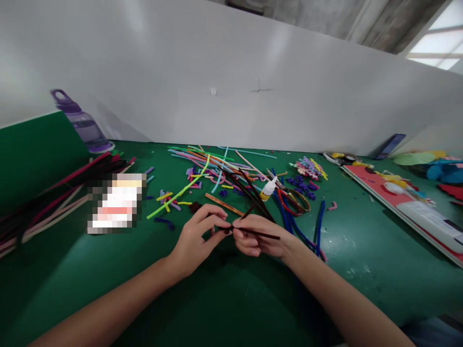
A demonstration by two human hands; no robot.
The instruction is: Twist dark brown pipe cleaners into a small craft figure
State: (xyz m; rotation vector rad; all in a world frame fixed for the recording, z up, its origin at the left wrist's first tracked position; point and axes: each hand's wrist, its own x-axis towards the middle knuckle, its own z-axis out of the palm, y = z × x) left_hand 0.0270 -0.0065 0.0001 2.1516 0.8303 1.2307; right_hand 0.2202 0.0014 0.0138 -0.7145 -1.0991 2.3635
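Both hands meet over the near middle of the table. A dark brown pipe cleaner (265,235) is pinched between the fingertips of my left hand (202,231) and my right hand (258,233). One dark length sticks out to the right below the right hand's knuckles, and another rises above them. What the fingertips join is too small to make out. Just beyond lie more dark pipe cleaners (251,190), a patterned strip (222,204), a small glue bottle (268,189) and red-handled scissors (293,200).
Colourful pipe cleaners (195,176) and cut bits spread across the back. Bundled dark and pink stems (54,197) lie left, by a purple water bottle (87,125). Blue stems (320,226) are right of my hands. A red board (383,188) holds several items. A white wall (162,72) stands behind.
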